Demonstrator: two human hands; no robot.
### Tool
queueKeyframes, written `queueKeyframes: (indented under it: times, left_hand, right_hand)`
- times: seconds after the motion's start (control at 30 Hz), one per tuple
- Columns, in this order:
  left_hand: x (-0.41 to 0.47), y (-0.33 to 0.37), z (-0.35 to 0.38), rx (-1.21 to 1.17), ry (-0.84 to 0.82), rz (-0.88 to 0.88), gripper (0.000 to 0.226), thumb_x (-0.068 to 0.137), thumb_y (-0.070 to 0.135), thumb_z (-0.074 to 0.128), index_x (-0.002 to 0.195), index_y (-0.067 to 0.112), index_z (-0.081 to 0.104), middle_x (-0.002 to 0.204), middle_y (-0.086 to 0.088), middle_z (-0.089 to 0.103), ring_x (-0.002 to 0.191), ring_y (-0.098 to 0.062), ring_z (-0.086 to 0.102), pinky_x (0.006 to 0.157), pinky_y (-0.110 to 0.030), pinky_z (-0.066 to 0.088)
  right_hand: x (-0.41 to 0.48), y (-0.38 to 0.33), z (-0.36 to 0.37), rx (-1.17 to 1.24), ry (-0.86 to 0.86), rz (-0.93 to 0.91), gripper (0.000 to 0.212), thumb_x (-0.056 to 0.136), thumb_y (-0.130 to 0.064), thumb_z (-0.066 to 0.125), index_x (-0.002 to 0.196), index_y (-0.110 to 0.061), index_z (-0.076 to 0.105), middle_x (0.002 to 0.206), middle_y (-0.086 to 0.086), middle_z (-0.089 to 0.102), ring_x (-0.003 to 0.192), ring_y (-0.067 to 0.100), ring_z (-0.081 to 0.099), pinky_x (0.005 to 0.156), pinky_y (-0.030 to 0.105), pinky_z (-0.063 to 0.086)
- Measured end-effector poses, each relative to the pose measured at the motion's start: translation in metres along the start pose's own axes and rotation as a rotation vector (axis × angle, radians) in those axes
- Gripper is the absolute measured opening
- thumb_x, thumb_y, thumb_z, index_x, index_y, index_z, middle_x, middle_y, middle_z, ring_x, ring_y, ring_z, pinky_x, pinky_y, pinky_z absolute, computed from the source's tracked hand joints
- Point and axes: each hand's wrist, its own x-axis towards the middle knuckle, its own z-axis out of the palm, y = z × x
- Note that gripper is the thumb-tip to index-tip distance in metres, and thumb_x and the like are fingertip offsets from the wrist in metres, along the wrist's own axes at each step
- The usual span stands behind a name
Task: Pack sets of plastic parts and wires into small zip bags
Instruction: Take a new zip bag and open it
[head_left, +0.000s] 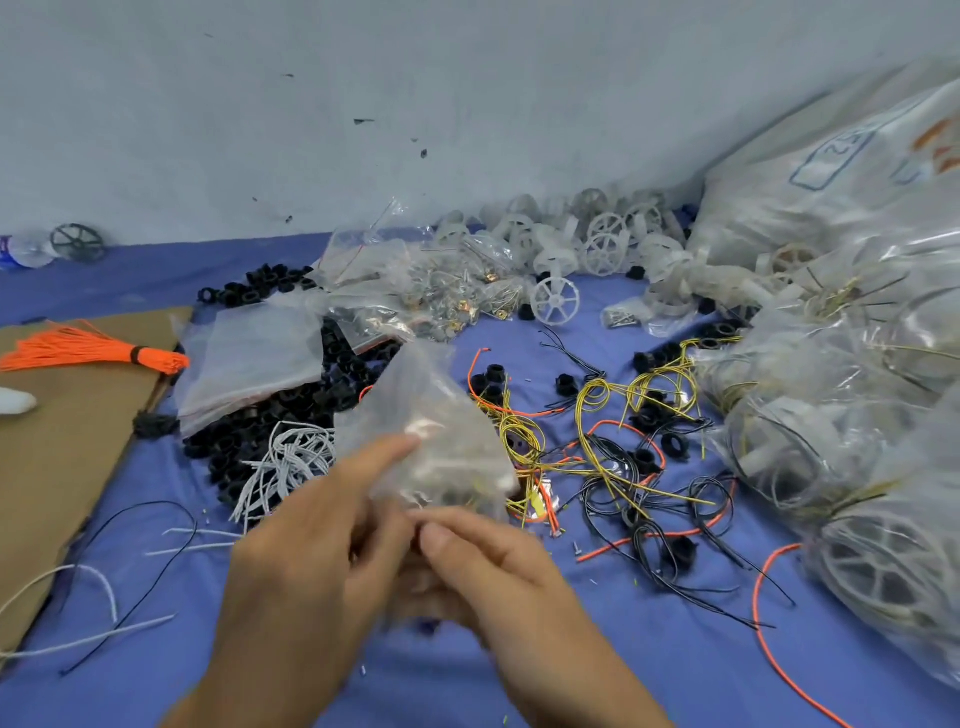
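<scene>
Fingers (387, 454) of the left hand (311, 551) and the right hand (498, 566) pinch the lower edge of a small clear zip bag (436, 415), with the left forefinger stretched up along its side. The zip bag stands upright above the blue surface (467, 686) and is blurred (its contents cannot be made out). Left of the zip bag lie a stack of empty bags (249, 358) on a heap of black plastic rings (228, 447), white wires (296, 460), and an orange wire bundle (98, 351) on cardboard (62, 467). Right of it sprawl yellow, black and orange wires (623, 441) and large filled bags (857, 415); beyond it stand white plastic wheels (556, 301)
</scene>
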Motion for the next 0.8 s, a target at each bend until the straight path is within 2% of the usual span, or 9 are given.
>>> queueKeyframes:
  times: [0.13, 0.2, 0.27, 0.37, 0.47, 0.57, 0.63, 0.7, 0.8]
  left_hand:
    - [0.006, -0.016, 0.01, -0.031, -0.075, -0.142, 0.031, 0.091, 0.04, 0.052, 0.123, 0.04, 0.052, 0.06, 0.013, 0.039, 0.061, -0.002, 0.043, 0.062, -0.012, 0.036]
    - [0.005, -0.017, 0.018, -0.049, -0.102, -0.169, 0.031, 0.091, 0.042, 0.057, 0.121, 0.04, 0.052, 0.065, 0.009, 0.046, 0.062, -0.003, 0.047, 0.058, -0.017, 0.037]
    - [0.004, -0.016, 0.026, -0.098, -0.168, -0.213, 0.033, 0.09, 0.044, 0.058, 0.121, 0.042, 0.051, 0.078, 0.013, 0.054, 0.062, -0.001, 0.051, 0.054, -0.02, 0.038]
    - [0.004, -0.012, 0.035, -0.158, -0.26, -0.244, 0.033, 0.093, 0.052, 0.054, 0.125, 0.046, 0.046, 0.082, 0.021, 0.058, 0.062, -0.005, 0.053, 0.054, -0.025, 0.041]
    - [0.004, -0.009, 0.039, -0.144, -0.315, -0.23, 0.034, 0.094, 0.05, 0.052, 0.127, 0.048, 0.044, 0.083, 0.027, 0.056, 0.063, -0.002, 0.052, 0.056, -0.024, 0.04]
    - [0.005, -0.008, 0.039, -0.138, -0.324, -0.24, 0.034, 0.095, 0.047, 0.052, 0.128, 0.044, 0.049, 0.079, 0.029, 0.054, 0.061, 0.001, 0.05, 0.055, -0.026, 0.04]
    - [0.008, -0.007, 0.042, -0.127, -0.319, -0.233, 0.032, 0.097, 0.044, 0.052, 0.129, 0.039, 0.054, 0.069, 0.028, 0.049, 0.06, 0.004, 0.048, 0.055, -0.025, 0.036]
    - [0.013, -0.004, 0.048, -0.114, -0.32, -0.215, 0.034, 0.098, 0.041, 0.051, 0.131, 0.032, 0.059, 0.066, 0.026, 0.049, 0.06, 0.001, 0.048, 0.056, -0.023, 0.032]
    - [0.017, 0.003, 0.059, -0.106, -0.345, -0.186, 0.035, 0.099, 0.031, 0.055, 0.133, 0.024, 0.062, 0.075, 0.008, 0.069, 0.065, -0.015, 0.058, 0.057, -0.031, 0.038]
  right_hand:
    - [0.008, -0.01, -0.063, -0.805, 0.423, -0.218, 0.021, 0.088, -0.042, 0.055, 0.08, -0.026, 0.067, 0.065, -0.005, 0.064, 0.056, 0.004, 0.053, 0.057, 0.024, 0.044]
    - [0.024, -0.023, -0.099, -1.08, 0.609, -0.258, 0.017, 0.095, -0.034, 0.055, 0.084, -0.03, 0.068, 0.076, -0.011, 0.064, 0.07, 0.005, 0.057, 0.069, 0.031, 0.047]
    - [0.051, -0.03, -0.136, -1.177, 0.656, -0.125, 0.02, 0.097, -0.028, 0.053, 0.107, -0.027, 0.07, 0.107, -0.009, 0.068, 0.091, 0.015, 0.063, 0.085, 0.037, 0.049]
    - [0.087, -0.029, -0.174, -1.205, 0.606, 0.11, 0.034, 0.099, -0.026, 0.046, 0.128, -0.019, 0.063, 0.132, 0.004, 0.061, 0.109, 0.03, 0.06, 0.097, 0.043, 0.046]
    - [0.104, -0.024, -0.187, -1.151, 0.576, 0.16, 0.03, 0.098, -0.018, 0.042, 0.113, 0.0, 0.061, 0.117, 0.019, 0.062, 0.111, 0.037, 0.055, 0.09, 0.043, 0.044]
    - [0.093, -0.032, -0.186, -1.031, 0.641, -0.045, 0.023, 0.097, -0.014, 0.045, 0.099, -0.003, 0.065, 0.105, 0.013, 0.066, 0.099, 0.027, 0.059, 0.093, 0.042, 0.047]
    - [0.072, -0.044, -0.177, -0.903, 0.698, -0.202, 0.025, 0.098, -0.016, 0.049, 0.111, -0.014, 0.071, 0.115, -0.003, 0.069, 0.103, 0.01, 0.061, 0.097, 0.035, 0.048]
    - [0.045, -0.058, -0.16, -0.767, 0.708, -0.343, 0.024, 0.098, -0.02, 0.054, 0.111, -0.021, 0.074, 0.11, -0.012, 0.072, 0.097, 0.003, 0.064, 0.086, 0.026, 0.051]
    - [0.001, -0.072, -0.129, -0.6, 0.61, -0.474, 0.022, 0.091, -0.026, 0.056, 0.096, -0.026, 0.078, 0.095, -0.008, 0.075, 0.074, 0.006, 0.065, 0.064, 0.015, 0.051]
